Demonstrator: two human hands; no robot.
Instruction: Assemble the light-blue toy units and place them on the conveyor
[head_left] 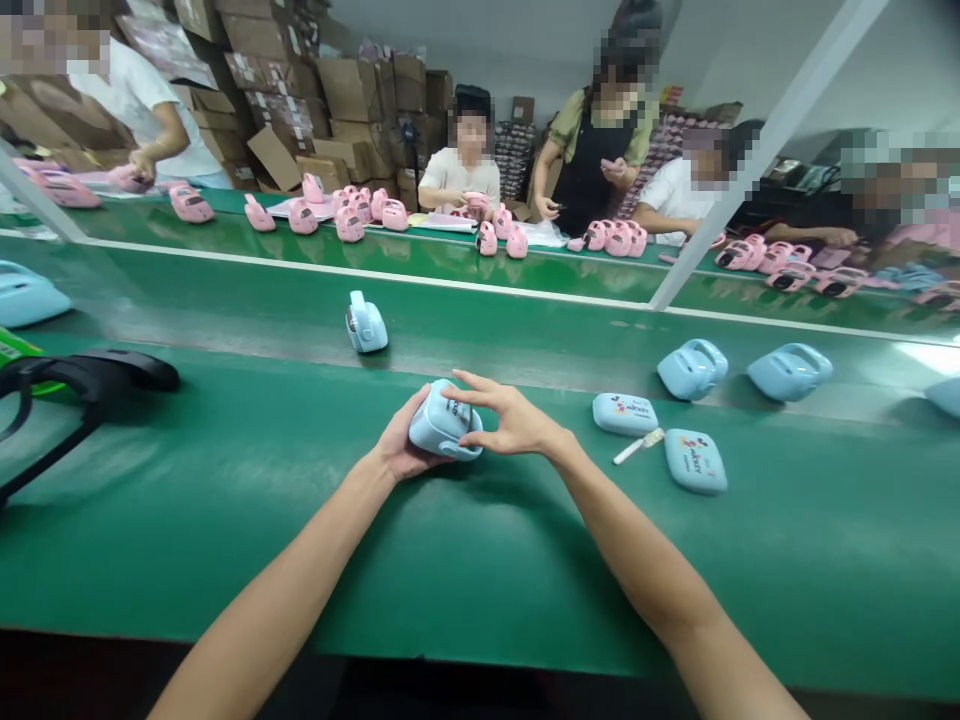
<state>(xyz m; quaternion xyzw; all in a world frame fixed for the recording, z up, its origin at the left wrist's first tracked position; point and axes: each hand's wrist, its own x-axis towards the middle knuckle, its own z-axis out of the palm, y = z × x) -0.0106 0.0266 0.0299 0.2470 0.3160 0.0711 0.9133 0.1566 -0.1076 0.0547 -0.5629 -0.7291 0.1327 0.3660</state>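
Note:
Over the near green table, my left hand [405,440] wraps round the left side of a light-blue plastic case [431,430] with dark lettering. Thumb and fingers of my right hand [517,412] span the right end of this same case, gripping it. Part of the lettering is hidden behind the fingers. To the right lie two light-blue lids with Mickey prints, a farther lid [625,413] and a nearer lid [696,461]. Between them rests a small white-handled brush [637,447].
Light-blue handled cases stand on the strip ahead, one handled case [367,325] left of centre and several at right. A black strap-like object [90,375] lies at left. Beyond a white rail [360,278], several people handle pink cases [350,222]; cardboard boxes [352,90] are stacked behind.

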